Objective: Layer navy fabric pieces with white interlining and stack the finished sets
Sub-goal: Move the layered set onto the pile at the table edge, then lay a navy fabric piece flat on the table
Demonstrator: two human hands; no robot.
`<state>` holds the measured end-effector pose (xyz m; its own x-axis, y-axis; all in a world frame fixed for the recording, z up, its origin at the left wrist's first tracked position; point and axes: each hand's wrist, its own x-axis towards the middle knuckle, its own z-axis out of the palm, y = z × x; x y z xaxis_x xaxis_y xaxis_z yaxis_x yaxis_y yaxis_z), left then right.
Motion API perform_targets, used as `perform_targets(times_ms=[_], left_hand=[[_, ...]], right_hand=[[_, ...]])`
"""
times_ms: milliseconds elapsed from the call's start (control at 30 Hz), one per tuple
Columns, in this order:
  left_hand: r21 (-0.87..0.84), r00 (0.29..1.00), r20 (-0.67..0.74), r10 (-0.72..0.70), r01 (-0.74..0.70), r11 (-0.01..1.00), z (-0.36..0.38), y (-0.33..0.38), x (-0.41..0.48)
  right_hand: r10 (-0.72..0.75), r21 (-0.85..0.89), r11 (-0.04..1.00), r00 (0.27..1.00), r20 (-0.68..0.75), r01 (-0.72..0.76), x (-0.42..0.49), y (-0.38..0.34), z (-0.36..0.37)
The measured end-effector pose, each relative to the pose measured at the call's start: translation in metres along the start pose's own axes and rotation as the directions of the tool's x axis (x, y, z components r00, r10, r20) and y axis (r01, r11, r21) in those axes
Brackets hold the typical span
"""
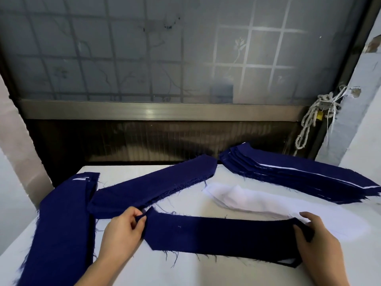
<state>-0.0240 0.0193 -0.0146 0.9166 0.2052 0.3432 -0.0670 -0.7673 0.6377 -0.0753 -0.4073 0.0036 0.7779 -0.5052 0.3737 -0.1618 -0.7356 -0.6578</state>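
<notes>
Left hand and right hand each pinch an end of the navy piece, with white interlining peeking out underneath. Looks mid-layering. Next I'd square the edges, then move it to the layered stack.

Left navy stack cut by bottom edge; interlining pile partly covered.

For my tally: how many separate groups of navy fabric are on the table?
4: the left pile, the middle pile, the far-right stack and the front piece. Pieces inside the piles may be hidden.
</notes>
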Motion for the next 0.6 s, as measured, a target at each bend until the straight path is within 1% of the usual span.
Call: perform_targets(times_ms=[100,200,300,367,467,533,600], left_hand=[[0.03,1.0,-0.014,0.002,-0.001,1.0,0.0016,0.0017,0.0001],[0.051,1.0,-0.02,0.0,0.001,0.999,0.0032,0.0004,-0.0002],[0.063,1.0,-0.025,0.005,-0.003,0.998,0.0045,-0.0003,-0.0005],[0.073,1.0,-0.025,0.014,-0.012,0.997,0.0054,-0.0011,0.0002],[0.08,0.999,-0.029,0.017,-0.014,0.997,0.0064,-0.0024,0.0002],[0.086,0.999,-0.034,0.008,-0.005,0.996,0.0075,-0.0024,-0.0001],[0.095,0.999,-0.037,-0.003,0.006,0.995,0.008,-0.0016,0.0]], right_hand=[[0.015,-0.101,0.995,0.997,0.074,-0.008,0.0033,0.0017,0.0022],[0.034,-0.12,0.992,0.996,0.083,-0.024,0.0038,0.0021,0.0025],[0.039,-0.071,0.997,0.991,0.127,-0.03,0.0035,0.0024,-0.0012],[0.032,0.01,0.999,0.986,0.166,-0.034,0.002,0.0014,-0.0028],[0.041,0.111,0.993,0.995,0.093,-0.052,0.0003,0.0003,-0.003],[0.072,0.127,0.989,0.996,0.051,-0.078,0.0014,0.0007,-0.0024],[0.094,0.102,0.99,0.995,0.036,-0.097,0.003,0.003,-0.0012]])
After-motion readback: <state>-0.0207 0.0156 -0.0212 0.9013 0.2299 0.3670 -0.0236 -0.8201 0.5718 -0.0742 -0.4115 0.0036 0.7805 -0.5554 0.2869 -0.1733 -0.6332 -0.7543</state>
